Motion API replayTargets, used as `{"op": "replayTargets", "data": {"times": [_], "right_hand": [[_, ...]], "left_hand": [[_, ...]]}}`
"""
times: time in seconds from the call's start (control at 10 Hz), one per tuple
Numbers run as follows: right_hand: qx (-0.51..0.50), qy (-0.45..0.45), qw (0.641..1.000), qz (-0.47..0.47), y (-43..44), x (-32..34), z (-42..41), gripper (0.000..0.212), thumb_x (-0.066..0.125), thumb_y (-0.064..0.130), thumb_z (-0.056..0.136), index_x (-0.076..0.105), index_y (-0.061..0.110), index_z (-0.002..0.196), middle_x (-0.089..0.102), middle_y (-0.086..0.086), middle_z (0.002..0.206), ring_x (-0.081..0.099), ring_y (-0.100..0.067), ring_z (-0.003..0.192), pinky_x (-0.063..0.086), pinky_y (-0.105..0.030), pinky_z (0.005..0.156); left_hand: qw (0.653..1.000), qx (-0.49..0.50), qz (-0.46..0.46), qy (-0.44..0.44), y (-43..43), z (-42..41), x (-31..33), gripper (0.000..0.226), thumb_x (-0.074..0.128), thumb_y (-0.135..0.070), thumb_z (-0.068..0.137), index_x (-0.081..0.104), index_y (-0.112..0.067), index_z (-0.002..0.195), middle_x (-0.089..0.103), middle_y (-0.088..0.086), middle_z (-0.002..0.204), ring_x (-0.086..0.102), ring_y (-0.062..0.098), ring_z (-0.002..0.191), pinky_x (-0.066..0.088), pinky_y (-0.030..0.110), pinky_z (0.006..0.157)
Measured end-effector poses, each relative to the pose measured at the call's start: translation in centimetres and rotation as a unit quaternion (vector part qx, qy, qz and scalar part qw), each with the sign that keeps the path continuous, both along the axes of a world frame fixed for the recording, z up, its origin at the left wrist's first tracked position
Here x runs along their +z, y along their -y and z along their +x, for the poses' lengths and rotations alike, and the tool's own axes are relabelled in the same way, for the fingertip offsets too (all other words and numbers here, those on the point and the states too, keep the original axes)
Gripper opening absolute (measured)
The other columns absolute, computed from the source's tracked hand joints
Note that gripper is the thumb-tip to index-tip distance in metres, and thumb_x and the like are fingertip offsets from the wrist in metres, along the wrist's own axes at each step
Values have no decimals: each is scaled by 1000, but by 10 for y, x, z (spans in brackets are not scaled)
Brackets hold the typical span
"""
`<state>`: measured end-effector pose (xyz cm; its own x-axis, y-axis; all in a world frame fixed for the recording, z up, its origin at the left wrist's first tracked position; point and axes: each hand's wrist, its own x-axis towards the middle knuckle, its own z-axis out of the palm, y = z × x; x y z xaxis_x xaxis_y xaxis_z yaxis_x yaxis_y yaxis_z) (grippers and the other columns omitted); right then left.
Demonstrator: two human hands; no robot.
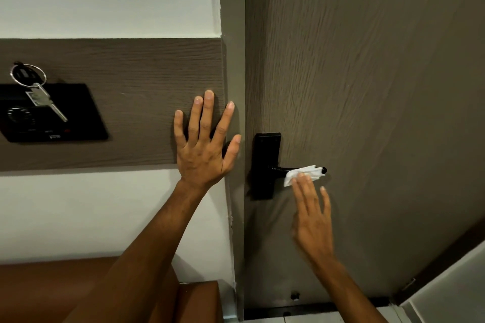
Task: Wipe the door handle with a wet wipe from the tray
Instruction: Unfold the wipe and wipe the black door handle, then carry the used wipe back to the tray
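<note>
Crumpled white wet wipe [304,173] drapes the matte black door handle [282,169], hiding most of its lever; right hand [313,217] spread beneath, left hand [206,144] splayed flat on wood-grain panel [118,86].

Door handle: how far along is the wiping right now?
Done: the wet wipe has been fetched and is on the door handle. In hand: the right hand presses the wipe against the lever's outer half with its fingertips, while the left hand lies flat on the wall panel. Left: the lever's inner part near the backplate is uncovered; whether it was wiped cannot be told.
</note>
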<state>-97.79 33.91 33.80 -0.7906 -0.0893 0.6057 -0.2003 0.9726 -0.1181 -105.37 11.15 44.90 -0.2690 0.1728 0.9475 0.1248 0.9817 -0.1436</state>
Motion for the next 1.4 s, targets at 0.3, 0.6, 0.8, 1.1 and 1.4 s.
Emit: {"op": "replayTargets", "data": {"times": [0.3, 0.6, 0.8, 1.1, 1.4], "right_hand": [[26, -60, 997, 28, 12, 17, -5, 70, 61, -2, 69, 46, 4, 137, 47, -16, 145, 43, -29, 135, 28, -46, 106], [80, -106, 990, 39, 8, 44, -13, 52, 67, -5, 69, 64, 7, 120, 66, -12, 123, 65, -28, 108, 32, -36, 90], [112, -60, 977, -170, -29, 73, 9, 29, 55, -6, 81, 71, 9, 99, 69, -10, 96, 63, -23, 86, 34, -23, 76], [190, 364, 676, -613, -59, 18, 191, 18, 75, 3, 77, 67, 9, 91, 76, -2, 74, 71, -11, 65, 55, -19, 53], [204, 538, 638, -512, -54, -50, 378, 14, 70, 3, 82, 67, 14, 90, 73, -11, 85, 68, -22, 80, 53, -32, 74]], "left_hand": [[1000, 1, -3, 5, 0, 2, -1, 61, 33, -51, 96, 19, -28, 151, 17, 11, 154, -8, 17, 149, 2, 49, 119], [994, -53, 49, 87, -8, 23, 2, 56, 26, -50, 99, 27, -26, 149, 21, 16, 157, 4, 23, 149, 0, 49, 119], [953, -166, 209, 144, -32, 99, -10, 43, 34, -43, 98, 52, -24, 132, 46, 8, 146, 31, 21, 140, 24, 41, 114], [535, -247, 608, 531, -108, 302, -98, 41, 67, -42, 86, 64, -22, 122, 71, -3, 113, 64, 5, 101, 46, 15, 76], [512, -130, 733, 429, -121, 533, -148, 18, 68, -14, 88, 71, -1, 99, 70, 2, 78, 61, -3, 55, 44, 7, 50]]}}
